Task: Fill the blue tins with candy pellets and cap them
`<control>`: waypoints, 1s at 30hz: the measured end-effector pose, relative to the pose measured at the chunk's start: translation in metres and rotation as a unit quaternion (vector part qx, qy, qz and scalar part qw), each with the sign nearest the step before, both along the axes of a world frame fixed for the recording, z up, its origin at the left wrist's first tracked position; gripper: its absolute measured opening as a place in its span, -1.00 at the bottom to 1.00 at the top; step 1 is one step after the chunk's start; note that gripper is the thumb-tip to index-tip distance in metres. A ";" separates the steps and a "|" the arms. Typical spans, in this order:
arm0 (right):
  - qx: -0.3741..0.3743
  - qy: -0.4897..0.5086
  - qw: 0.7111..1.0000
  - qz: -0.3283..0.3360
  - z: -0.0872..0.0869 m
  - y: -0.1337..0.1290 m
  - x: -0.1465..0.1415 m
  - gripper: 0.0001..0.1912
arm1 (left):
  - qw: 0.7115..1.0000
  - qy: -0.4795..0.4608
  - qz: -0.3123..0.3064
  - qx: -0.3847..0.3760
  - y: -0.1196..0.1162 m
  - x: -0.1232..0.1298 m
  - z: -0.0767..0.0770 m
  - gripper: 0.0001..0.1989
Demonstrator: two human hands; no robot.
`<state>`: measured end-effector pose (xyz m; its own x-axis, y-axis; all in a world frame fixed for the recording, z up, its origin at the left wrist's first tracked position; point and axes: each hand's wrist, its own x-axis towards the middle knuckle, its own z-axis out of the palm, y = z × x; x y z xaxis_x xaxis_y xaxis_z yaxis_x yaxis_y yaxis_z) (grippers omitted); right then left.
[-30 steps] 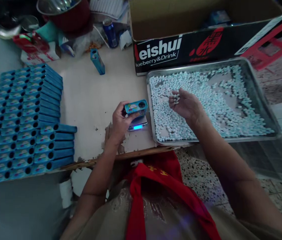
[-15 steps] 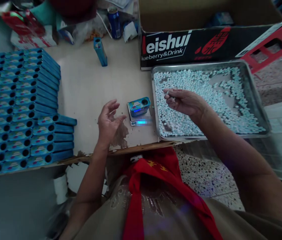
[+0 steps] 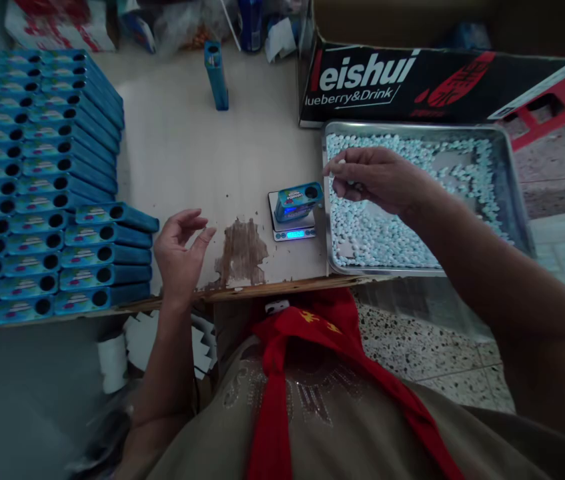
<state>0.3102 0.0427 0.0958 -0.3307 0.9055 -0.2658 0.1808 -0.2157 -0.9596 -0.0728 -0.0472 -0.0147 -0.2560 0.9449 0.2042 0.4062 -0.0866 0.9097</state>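
My right hand (image 3: 379, 177) is closed in a pinch over the left part of a metal tray (image 3: 519, 220), with a few small pale tablets between its fingers. Pale blue and white tablets (image 3: 379, 237) cover much of the tray's bottom. Left of the tray, a small blue box (image 3: 299, 202) with a dark round hole in its top rests slightly slanted on a digital scale (image 3: 277, 223), whose display is lit. My left hand (image 3: 182, 250) is open and holds nothing, fingers curved, near the table's front edge, between the scale and the stacked boxes.
Rows of similar blue boxes (image 3: 57, 180) fill the table's left side. A single blue box (image 3: 217, 77) stands upright farther back. Behind the tray is a black cardboard carton (image 3: 362, 80), with a red plastic crate (image 3: 547, 110) beside it. A blue can (image 3: 251, 27) stands at the back.
My left hand has moved left, away from the scale. My right hand stays over the tray, its fingers slightly shifted. The box on the scale looks more slanted, and the view has shifted.
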 end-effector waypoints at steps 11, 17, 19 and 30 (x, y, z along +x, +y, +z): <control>0.102 -0.218 0.964 0.114 0.035 0.005 -0.014 -0.94 | 0.999 -0.031 0.000 -0.015 -0.008 -0.003 -0.007 -0.62; 0.085 -0.224 0.964 0.119 0.025 0.007 -0.014 -0.89 | 0.998 -0.056 -0.004 -0.013 -0.015 -0.013 -0.020 -0.61; 0.098 -0.230 0.961 0.117 0.019 0.007 -0.015 -0.86 | 0.998 -0.052 -0.007 -0.017 -0.017 -0.015 -0.024 -0.60; 0.229 -0.359 0.893 0.144 0.021 0.014 -0.023 -0.83 | 0.998 -0.044 -0.031 -0.035 -0.012 -0.014 -0.026 -0.52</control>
<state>0.2877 0.0570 0.1163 -0.4600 0.8788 -0.1272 0.7705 0.3239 -0.5490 -0.0871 -0.0588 -0.0410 -0.2103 0.9708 0.1158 0.3198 -0.0436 0.9465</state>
